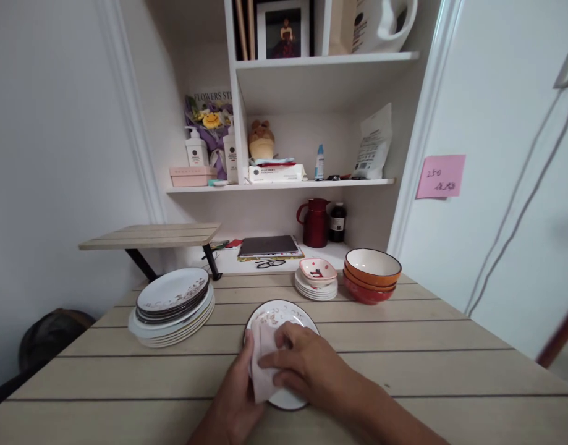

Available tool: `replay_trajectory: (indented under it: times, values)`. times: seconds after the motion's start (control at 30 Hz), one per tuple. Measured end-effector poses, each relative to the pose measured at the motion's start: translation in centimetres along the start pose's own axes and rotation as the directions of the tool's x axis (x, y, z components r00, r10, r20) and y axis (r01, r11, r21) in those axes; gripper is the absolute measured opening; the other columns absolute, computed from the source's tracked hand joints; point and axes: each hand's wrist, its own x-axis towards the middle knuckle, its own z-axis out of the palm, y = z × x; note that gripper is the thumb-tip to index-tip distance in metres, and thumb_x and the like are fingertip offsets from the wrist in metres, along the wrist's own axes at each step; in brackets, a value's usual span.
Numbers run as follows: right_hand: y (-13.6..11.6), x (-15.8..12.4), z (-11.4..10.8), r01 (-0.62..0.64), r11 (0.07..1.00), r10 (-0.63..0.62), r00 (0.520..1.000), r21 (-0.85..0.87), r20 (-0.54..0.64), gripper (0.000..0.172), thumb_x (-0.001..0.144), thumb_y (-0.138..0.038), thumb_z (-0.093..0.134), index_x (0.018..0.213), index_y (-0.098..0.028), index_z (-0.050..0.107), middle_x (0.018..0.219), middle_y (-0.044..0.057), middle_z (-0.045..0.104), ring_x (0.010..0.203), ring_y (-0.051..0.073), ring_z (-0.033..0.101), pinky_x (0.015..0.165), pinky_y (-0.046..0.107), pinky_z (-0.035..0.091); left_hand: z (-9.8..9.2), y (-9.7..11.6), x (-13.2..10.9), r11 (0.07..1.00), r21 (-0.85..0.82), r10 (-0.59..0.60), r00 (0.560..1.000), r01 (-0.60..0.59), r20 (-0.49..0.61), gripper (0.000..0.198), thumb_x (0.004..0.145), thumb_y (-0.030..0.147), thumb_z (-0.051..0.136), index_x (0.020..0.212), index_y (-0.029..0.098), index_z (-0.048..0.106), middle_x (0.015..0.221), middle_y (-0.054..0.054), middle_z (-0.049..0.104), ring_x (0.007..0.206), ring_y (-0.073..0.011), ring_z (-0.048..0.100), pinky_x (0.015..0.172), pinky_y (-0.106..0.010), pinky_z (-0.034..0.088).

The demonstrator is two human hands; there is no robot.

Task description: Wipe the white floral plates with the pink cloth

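A white plate (293, 313) with a dark rim and a brown floral pattern is in front of me at the table's near middle. Over its left part lies a pale pinkish cloth (264, 386), folded or bunched. My left hand (240, 392) is closed at the cloth's left edge, thumb up along it; its other fingers are mostly hidden, so whether it also grips the plate's rim is unclear. From the right, my right hand (302, 361) reaches over the plate with bent fingers closed on the cloth, pressing it against the plate's face.
Stacked plates (172, 303) stand at left beside a small raised wooden stand (149, 236). Small dishes (317, 279) and a stack of orange and red bowls (371, 276) sit at back right. Behind are a laptop (269, 246), glasses (271, 264) and a red jug (316, 224).
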Motion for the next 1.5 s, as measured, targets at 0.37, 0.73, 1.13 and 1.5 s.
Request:
replay_trajectory:
  times: [0.37, 0.73, 1.13, 1.5]
  values:
    - [1.9, 0.3, -1.6, -0.263, 0.922, 0.182, 0.941, -0.282, -0.284, 0.025, 0.089, -0.027, 0.053, 0.109, -0.034, 0.066, 0.111, 0.007, 0.056, 0.096, 0.023, 0.051, 0.080, 0.034, 0.037, 0.7, -1.0, -0.2, 1.000, -0.023, 0.012, 1.000, -0.011, 0.028, 0.060, 0.085, 0.046, 0.055, 0.137, 0.016, 0.046, 0.116, -0.014, 0.069, 0.108, -0.0280, 0.063, 0.101, -0.042, 0.042]
    - [0.9, -1.1, -0.8, -0.115, 0.965, 0.129, 0.991, -0.236, 0.045, 0.029, 0.076, -0.018, 0.056, 0.099, -0.030, 0.068, 0.094, 0.003, 0.058, 0.077, 0.016, 0.055, 0.061, 0.025, 0.035, -0.1, 0.4, -0.4, 0.990, -0.028, 0.135, 0.989, -0.137, -0.060, 0.062, 0.086, 0.045, 0.054, 0.138, 0.013, 0.046, 0.117, -0.017, 0.068, 0.109, -0.0296, 0.063, 0.102, -0.045, 0.042]
    - [-1.0, 0.7, -0.1, -0.122, 0.967, 0.081, 0.980, -0.222, -0.183, 0.027, 0.087, -0.032, 0.059, 0.113, -0.039, 0.062, 0.124, 0.003, 0.053, 0.105, 0.024, 0.049, 0.084, 0.038, 0.033, 0.4, -0.9, -0.3, 1.000, -0.009, -0.014, 0.998, 0.015, 0.054, 0.062, 0.085, 0.055, 0.049, 0.134, 0.017, 0.051, 0.109, -0.013, 0.071, 0.104, -0.0274, 0.065, 0.096, -0.041, 0.045]
    - [2.7, -0.1, 0.0, -0.261, 0.924, 0.234, 0.964, -0.281, -0.127, 0.024, 0.081, -0.021, 0.060, 0.104, -0.027, 0.064, 0.115, 0.006, 0.055, 0.101, 0.023, 0.049, 0.084, 0.035, 0.037, -0.6, 0.2, 0.0, 0.970, -0.052, 0.234, 0.970, -0.238, -0.068, 0.057, 0.087, 0.035, 0.056, 0.139, 0.015, 0.044, 0.119, -0.014, 0.068, 0.112, -0.0266, 0.062, 0.103, -0.042, 0.042]
